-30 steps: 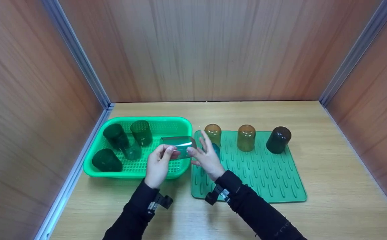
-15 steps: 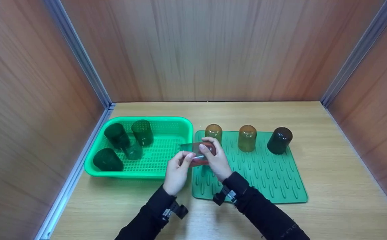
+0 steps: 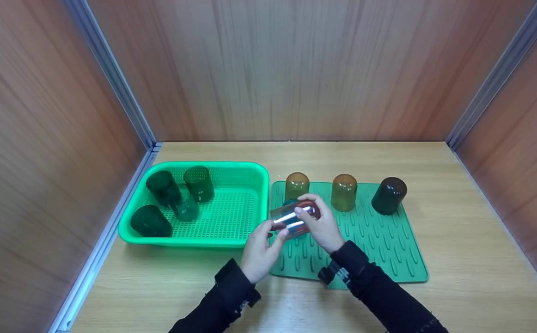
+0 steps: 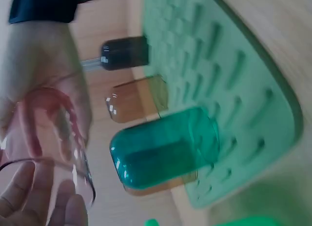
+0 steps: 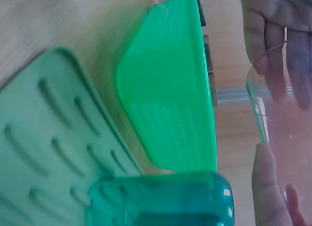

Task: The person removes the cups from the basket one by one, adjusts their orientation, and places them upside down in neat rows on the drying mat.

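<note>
Cup, pinkish and clear, tilts between both hands in the head view: the left hand pinches its rim end, the right hand curls round its base end, above the mat. Left of the left hand sits the basket.

Left wrist view: a teal cup stands inverted just beyond the hands.

Right wrist view: the right thumb touches the pinkish wall.

- Head view: basket and mat being watched from high on the near side, forward and down.
- Left wrist: far right faced, close in, tipped sideways.
- Right wrist: far left faced, equally close and tipped.
- Held glass shared by all three; teal glass caught by both wrist views.
</note>
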`<action>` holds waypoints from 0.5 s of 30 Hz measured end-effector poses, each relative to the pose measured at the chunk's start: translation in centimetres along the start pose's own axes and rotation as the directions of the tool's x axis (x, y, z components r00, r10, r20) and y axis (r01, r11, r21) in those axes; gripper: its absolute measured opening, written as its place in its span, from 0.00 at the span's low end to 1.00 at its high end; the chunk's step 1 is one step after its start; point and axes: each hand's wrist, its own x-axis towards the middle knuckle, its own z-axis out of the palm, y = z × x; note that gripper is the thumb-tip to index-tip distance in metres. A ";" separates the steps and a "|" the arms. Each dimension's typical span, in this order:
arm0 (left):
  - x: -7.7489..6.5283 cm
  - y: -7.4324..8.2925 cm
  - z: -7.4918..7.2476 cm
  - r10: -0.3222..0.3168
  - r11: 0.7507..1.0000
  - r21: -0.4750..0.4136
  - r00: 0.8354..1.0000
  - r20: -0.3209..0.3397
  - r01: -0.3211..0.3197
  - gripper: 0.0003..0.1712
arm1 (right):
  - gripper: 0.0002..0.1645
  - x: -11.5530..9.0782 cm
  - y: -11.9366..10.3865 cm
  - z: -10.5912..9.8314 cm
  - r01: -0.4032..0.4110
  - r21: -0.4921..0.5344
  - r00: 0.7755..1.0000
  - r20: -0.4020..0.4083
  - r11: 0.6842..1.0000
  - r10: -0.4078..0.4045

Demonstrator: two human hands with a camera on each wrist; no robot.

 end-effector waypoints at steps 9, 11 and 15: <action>-2.2 -2.5 2.0 0.120 0.875 0.458 0.986 0.113 -0.159 0.29 | 0.22 0.0 -1.0 -5.0 0.042 -0.166 0.995 -0.088 0.985 -0.057; -2.6 -3.3 2.5 0.053 0.854 0.502 0.983 0.174 -0.135 0.36 | 0.23 0.1 -1.4 -6.1 0.066 -0.281 0.991 -0.095 0.957 -0.096; -3.2 -5.0 3.1 -0.081 0.827 0.554 0.955 0.285 -0.095 0.49 | 0.26 0.1 -2.0 -7.8 0.121 -0.501 0.975 -0.103 0.857 -0.198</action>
